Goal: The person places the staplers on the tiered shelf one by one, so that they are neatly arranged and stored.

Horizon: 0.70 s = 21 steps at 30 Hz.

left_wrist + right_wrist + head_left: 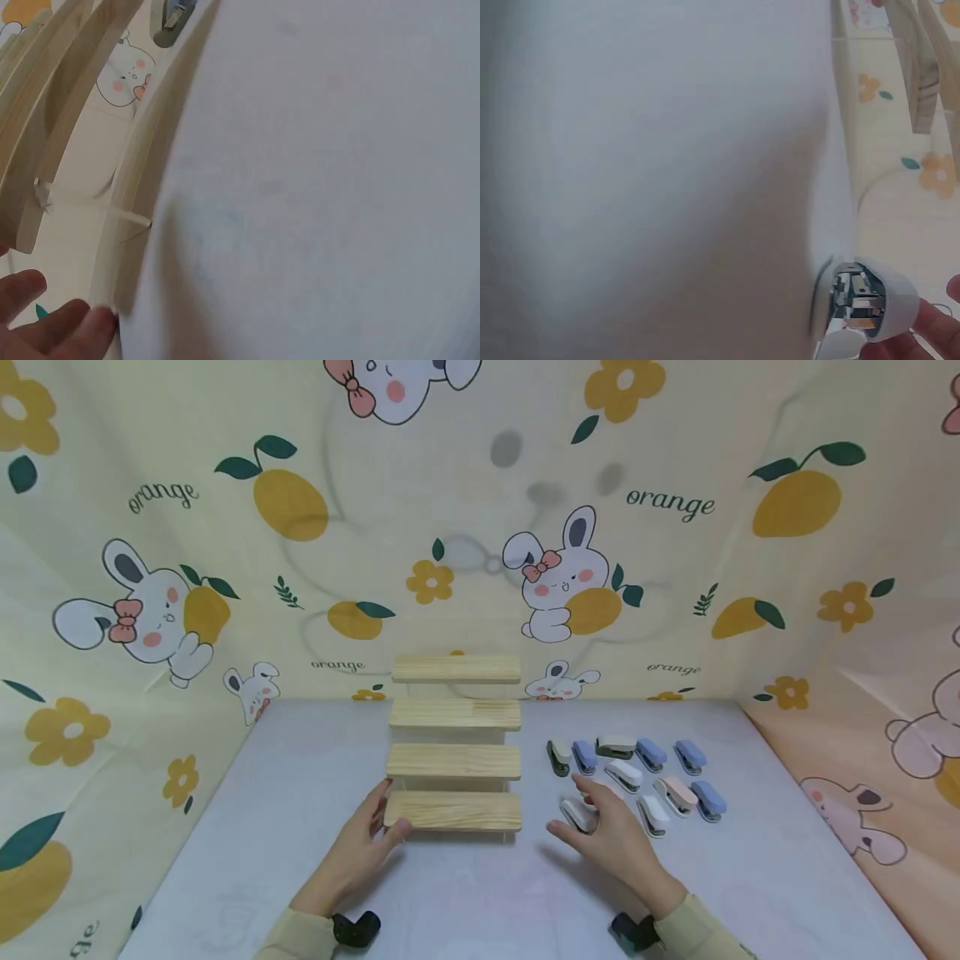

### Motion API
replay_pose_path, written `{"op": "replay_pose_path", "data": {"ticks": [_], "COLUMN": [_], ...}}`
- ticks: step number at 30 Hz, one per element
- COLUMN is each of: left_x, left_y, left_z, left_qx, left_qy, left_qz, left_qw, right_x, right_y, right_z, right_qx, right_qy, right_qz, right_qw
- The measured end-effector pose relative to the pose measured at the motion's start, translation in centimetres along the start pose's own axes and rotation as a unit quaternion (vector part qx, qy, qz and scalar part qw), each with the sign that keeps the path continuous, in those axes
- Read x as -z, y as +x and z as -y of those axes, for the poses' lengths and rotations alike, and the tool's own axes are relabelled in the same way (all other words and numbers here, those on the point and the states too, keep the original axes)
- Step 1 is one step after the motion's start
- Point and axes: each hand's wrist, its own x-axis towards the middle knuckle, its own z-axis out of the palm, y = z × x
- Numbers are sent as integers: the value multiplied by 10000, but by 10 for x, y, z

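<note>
A four-step wooden display rack (453, 811) stands left of centre on the table, its pale planks joined by thin clear supports. Around the left end of the lowest plank is my left hand (358, 853), thumb at the front corner and fingers alongside. In the left wrist view, its fingertips (94, 330) come right up to the plank's end. My right hand (617, 837) reaches over a small white stapler (577, 815), thumb and fingers spread about it. The right wrist view shows that stapler (896, 304) end-on, with fingers (937, 330) close behind it.
Several more mini staplers lie to the right of the rack: white (652, 816), pink (676, 796), blue (708, 800) and cream with dark bases (615, 746). A patterned cloth (450, 493) hangs behind and beside the white table (465, 910).
</note>
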Motion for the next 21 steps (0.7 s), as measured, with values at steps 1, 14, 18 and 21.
{"op": "replay_pose_path", "data": {"ticks": [1, 14, 18, 21], "left_x": [-1, -11, -11, -12], "left_y": [0, 8, 9, 9], "left_z": [0, 6, 12, 17], "left_qx": [23, 152, 212, 299], "left_qy": [-169, -1475, -1708, -1860], "left_qz": [26, 58, 142, 247], "left_qw": [9999, 9889, 9850, 9818], "right_x": [-1, -11, -10, -8], "right_y": [-1, 0, -1, -3], "right_z": [0, -6, -6, -6], "right_qx": [-11, -144, -239, -366], "right_qy": [32, 270, 358, 386], "right_qz": [19, 308, 461, 630], "right_qw": [10000, 9991, 9980, 9966]}}
